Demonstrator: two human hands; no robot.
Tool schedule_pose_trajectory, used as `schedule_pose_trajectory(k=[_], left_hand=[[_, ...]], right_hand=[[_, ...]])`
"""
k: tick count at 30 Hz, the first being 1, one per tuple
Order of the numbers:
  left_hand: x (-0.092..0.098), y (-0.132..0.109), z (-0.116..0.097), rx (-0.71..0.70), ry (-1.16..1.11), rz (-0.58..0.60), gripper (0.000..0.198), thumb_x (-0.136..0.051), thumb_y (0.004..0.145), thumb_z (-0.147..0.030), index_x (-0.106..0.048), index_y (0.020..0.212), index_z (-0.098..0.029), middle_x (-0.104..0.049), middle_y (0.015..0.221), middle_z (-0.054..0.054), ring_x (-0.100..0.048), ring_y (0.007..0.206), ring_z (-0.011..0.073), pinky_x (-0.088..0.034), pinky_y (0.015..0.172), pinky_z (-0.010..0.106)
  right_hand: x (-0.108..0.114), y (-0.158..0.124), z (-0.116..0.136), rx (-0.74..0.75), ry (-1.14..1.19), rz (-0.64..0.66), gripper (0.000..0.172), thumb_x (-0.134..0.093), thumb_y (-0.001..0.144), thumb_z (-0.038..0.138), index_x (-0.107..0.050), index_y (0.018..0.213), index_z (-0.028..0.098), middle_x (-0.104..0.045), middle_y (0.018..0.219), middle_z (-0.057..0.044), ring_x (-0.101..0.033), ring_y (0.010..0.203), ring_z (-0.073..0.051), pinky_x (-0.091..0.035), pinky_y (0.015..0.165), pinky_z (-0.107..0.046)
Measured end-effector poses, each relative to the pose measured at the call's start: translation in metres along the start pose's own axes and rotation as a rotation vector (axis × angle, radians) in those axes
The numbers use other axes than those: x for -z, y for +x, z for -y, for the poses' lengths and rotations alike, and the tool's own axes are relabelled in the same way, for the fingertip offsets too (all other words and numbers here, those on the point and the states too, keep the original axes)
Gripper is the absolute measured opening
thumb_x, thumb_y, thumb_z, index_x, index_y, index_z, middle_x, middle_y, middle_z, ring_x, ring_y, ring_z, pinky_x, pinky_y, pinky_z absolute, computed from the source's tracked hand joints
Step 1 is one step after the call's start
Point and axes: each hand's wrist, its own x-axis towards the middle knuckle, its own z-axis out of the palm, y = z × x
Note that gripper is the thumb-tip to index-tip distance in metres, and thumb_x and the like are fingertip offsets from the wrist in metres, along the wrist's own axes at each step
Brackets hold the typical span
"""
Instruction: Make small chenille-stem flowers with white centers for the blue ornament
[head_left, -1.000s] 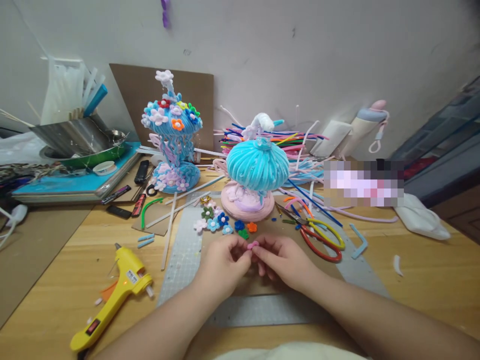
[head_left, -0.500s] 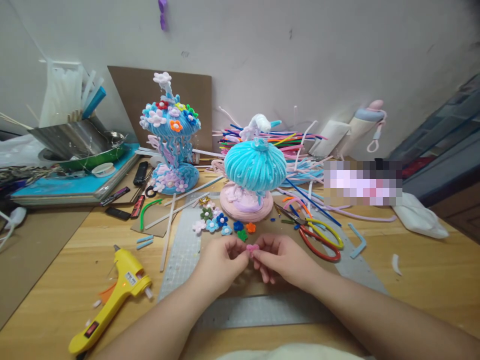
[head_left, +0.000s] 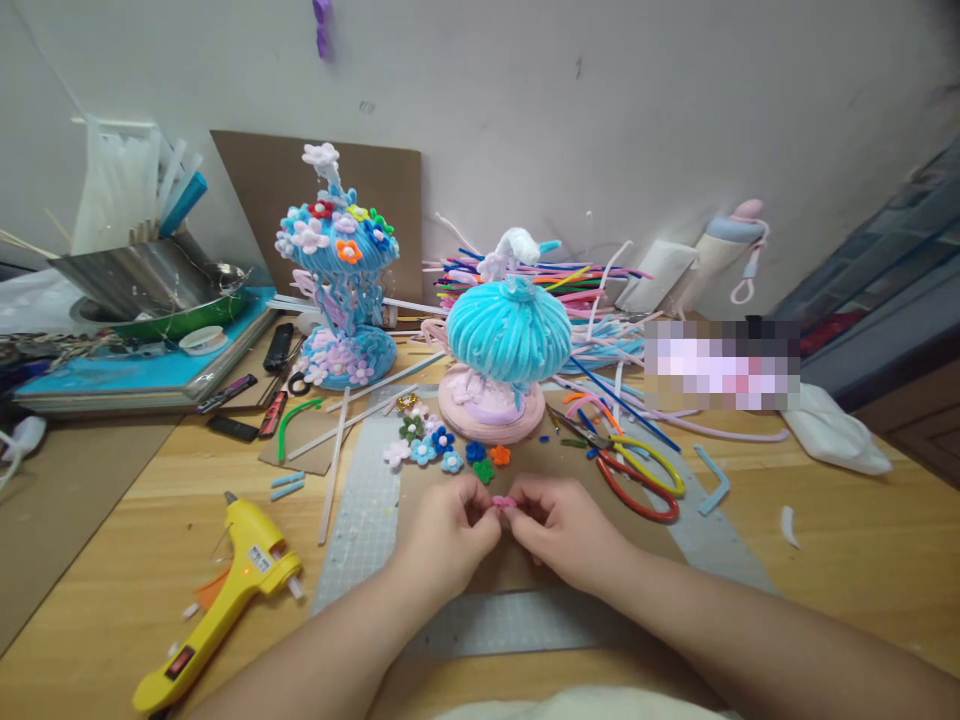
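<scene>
"How far along does it look?"
"Beyond the left hand (head_left: pixel 450 520), the blue jellyfish-shaped model (head_left: pixel 341 245) carries flowers all over its cap; I'd call it more or less finished. Closer, just past the left fingers, lie loose pipe-cleaner flowers (head_left: pixel 423 451). Several have pale centres; the dark-blue, green and orange ones nearest the hands seem to lack them."
"And between the hands?"
"Both the left and the right hand (head_left: pixel 566 525) pinch one small pink pipe-cleaner piece (head_left: pixel 503 502) at the fingertips, above the cardboard (head_left: pixel 517 572). Probably a flower being shaped, though fingers hide too much to be sure. Straight beyond, the turquoise cap (head_left: pixel 510 335) bears no flowers, so that part looks undone."
"Anything in the way?"
"Left of the left hand, a yellow glue gun (head_left: pixel 244 575), well apart. Beyond the right hand, scissors (head_left: pixel 616 447) could crowd an outward reach; farther right, a bent light-blue pipe cleaner (head_left: pixel 718 473)."
</scene>
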Motion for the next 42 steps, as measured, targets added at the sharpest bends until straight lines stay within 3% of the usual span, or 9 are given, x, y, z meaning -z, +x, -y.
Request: schedule_pose_trajectory(k=[6,9,15,18,22,26,30,35,42], left_hand=[[-0.004,-0.004,-0.001,0.096,-0.081,0.032,0.014,-0.050,0.073,-0.025,-0.046,0.060,-0.020,-0.052,0.043,-0.005,-0.049,0.041,0.0112,-0.030,0.040,0.020],[-0.004,-0.003,0.000,0.119,-0.120,0.041,0.013,-0.050,0.072,-0.023,-0.045,0.061,-0.020,-0.052,0.042,-0.005,-0.049,0.039,0.0110,-0.031,0.039,0.019],[-0.001,0.001,0.001,0.035,-0.198,0.050,0.006,-0.054,0.072,-0.023,-0.052,0.071,-0.018,-0.057,0.059,-0.002,-0.055,0.050,0.0113,-0.040,0.044,0.019],[-0.001,0.002,-0.001,0.060,-0.258,0.083,0.007,-0.052,0.073,-0.024,-0.050,0.069,-0.018,-0.053,0.056,-0.004,-0.051,0.046,0.0098,-0.041,0.042,0.019],[0.000,0.002,-0.005,0.115,-0.324,0.119,0.016,-0.053,0.075,-0.032,-0.049,0.070,-0.017,-0.052,0.055,-0.004,-0.049,0.043,0.0091,-0.044,0.041,0.021],[0.001,0.002,-0.007,0.105,-0.316,0.101,0.017,-0.054,0.074,-0.031,-0.049,0.067,-0.017,-0.052,0.055,-0.003,-0.049,0.045,0.0090,-0.044,0.042,0.020],[0.002,0.001,-0.002,0.100,-0.239,0.105,0.013,-0.053,0.073,-0.030,-0.052,0.070,-0.017,-0.055,0.058,-0.002,-0.052,0.048,0.0110,-0.044,0.044,0.021],[-0.002,-0.001,0.010,0.040,-0.042,0.077,0.016,-0.051,0.073,-0.030,-0.053,0.063,-0.018,-0.056,0.053,-0.002,-0.053,0.047,0.0119,-0.037,0.043,0.020],[-0.005,-0.002,0.007,0.088,-0.079,0.070,0.014,-0.047,0.074,-0.027,-0.050,0.063,-0.019,-0.057,0.049,-0.002,-0.055,0.045,0.0135,-0.035,0.041,0.020]], right_hand=[[0.001,-0.002,0.005,0.161,-0.205,-0.086,0.024,-0.049,0.082,0.023,-0.048,0.059,0.017,-0.048,0.054,0.003,-0.041,0.050,-0.008,-0.028,0.046,-0.019],[0.001,-0.002,0.006,0.173,-0.217,-0.080,0.022,-0.048,0.081,0.022,-0.048,0.059,0.017,-0.049,0.055,0.003,-0.042,0.051,-0.009,-0.029,0.047,-0.020],[0.002,0.006,0.005,-0.078,0.004,0.049,0.010,-0.050,0.075,0.022,-0.048,0.066,0.018,-0.046,0.051,0.006,-0.043,0.038,-0.007,-0.028,0.036,-0.017],[0.003,0.009,0.005,-0.173,0.174,0.090,0.011,-0.050,0.075,0.025,-0.047,0.066,0.018,-0.045,0.049,0.008,-0.040,0.031,-0.006,-0.027,0.031,-0.016],[0.003,0.010,0.003,-0.187,0.344,0.069,0.013,-0.051,0.075,0.029,-0.047,0.069,0.018,-0.047,0.048,0.008,-0.040,0.031,-0.005,-0.031,0.031,-0.015],[0.002,0.009,0.002,-0.162,0.370,0.094,0.017,-0.054,0.077,0.034,-0.048,0.073,0.018,-0.052,0.056,0.006,-0.046,0.035,-0.006,-0.033,0.031,-0.016],[0.002,0.006,0.001,-0.148,0.284,0.104,0.018,-0.052,0.079,0.034,-0.048,0.071,0.018,-0.048,0.051,0.007,-0.044,0.035,-0.007,-0.033,0.033,-0.016],[0.001,0.002,-0.001,-0.048,0.017,0.052,0.017,-0.050,0.080,0.026,-0.049,0.065,0.018,-0.046,0.048,0.006,-0.044,0.040,-0.007,-0.030,0.038,-0.017],[0.002,0.001,0.004,0.103,-0.171,-0.029,0.016,-0.050,0.076,0.020,-0.050,0.060,0.017,-0.050,0.055,0.003,-0.044,0.052,-0.010,-0.030,0.047,-0.020]])
